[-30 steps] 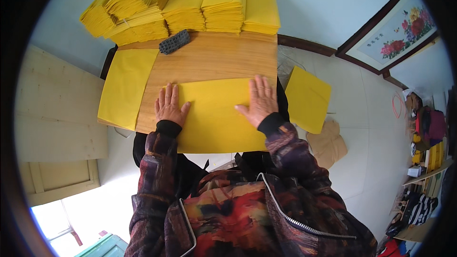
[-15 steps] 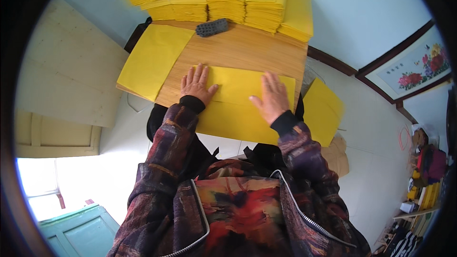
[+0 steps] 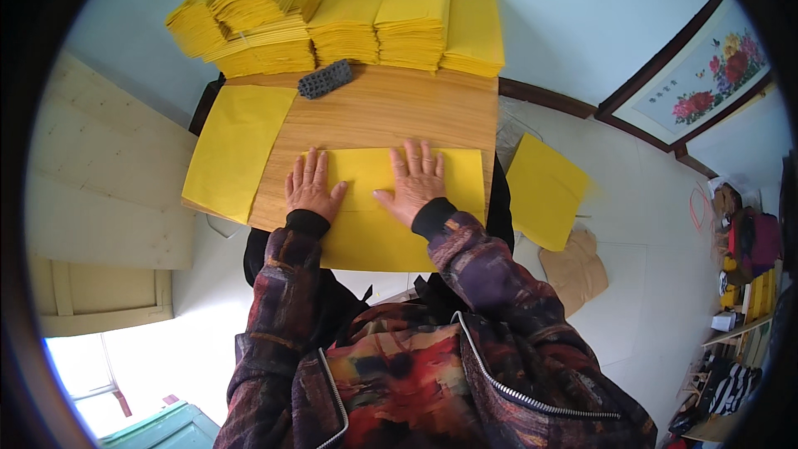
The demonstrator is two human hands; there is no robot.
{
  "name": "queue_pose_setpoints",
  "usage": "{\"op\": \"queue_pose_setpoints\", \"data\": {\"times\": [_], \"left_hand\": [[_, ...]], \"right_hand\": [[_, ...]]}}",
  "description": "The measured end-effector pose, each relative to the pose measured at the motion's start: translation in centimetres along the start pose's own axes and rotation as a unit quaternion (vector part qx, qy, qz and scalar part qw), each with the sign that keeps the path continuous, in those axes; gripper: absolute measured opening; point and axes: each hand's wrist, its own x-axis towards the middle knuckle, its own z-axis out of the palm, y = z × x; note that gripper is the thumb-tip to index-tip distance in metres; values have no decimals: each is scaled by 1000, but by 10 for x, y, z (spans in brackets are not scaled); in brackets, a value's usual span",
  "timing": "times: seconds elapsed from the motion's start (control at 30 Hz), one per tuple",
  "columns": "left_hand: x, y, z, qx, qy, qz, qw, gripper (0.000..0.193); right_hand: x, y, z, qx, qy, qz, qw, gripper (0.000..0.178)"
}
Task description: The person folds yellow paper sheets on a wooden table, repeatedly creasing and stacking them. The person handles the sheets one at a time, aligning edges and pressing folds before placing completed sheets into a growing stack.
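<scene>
A yellow paper sheet [image 3: 374, 237] lies at the near edge of the wooden table [image 3: 391, 112], its lower part reaching past that edge toward my lap. A crease line runs across it. My left hand [image 3: 313, 191] rests flat at the sheet's left edge, fingers spread and pointing away from me. Flat on the middle of the sheet lies my right hand [image 3: 413, 185], its thumb out to the left. Neither hand grips anything. To the left, more yellow paper [image 3: 237, 145] lies flat on the table.
Several stacks of folded yellow paper [image 3: 411, 12] line the table's far side. In front of them is a dark grey textured block [image 3: 325, 80]. On the floor to the right are yellow paper [image 3: 544, 191] and a brown paper piece [image 3: 575, 270]. A framed flower picture [image 3: 698, 75] stands by the wall.
My right hand has moved left across the sheet, closer to my left hand, and now lies flat. My left hand stays at the sheet's left edge. The whole view has shifted.
</scene>
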Motion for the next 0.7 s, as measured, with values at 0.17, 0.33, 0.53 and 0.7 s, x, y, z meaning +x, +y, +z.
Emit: {"op": "queue_pose_setpoints", "data": {"times": [0.17,0.33,0.53,0.7], "left_hand": [[-1,0,0,3,-5,0,1000,73],[0,-6,-7,-72,-19,2,997,70],[23,52,-21,-85,-155,-20,984,65],[10,118,0,-30,-59,161,985,68]], "right_hand": [[-25,47,-19,-39,3,84,996,89],[-34,63,-26,-46,-5,98,994,90],[-35,64,-20,-56,6,97,994,89],[-36,68,-16,-87,50,69,993,83]]}}
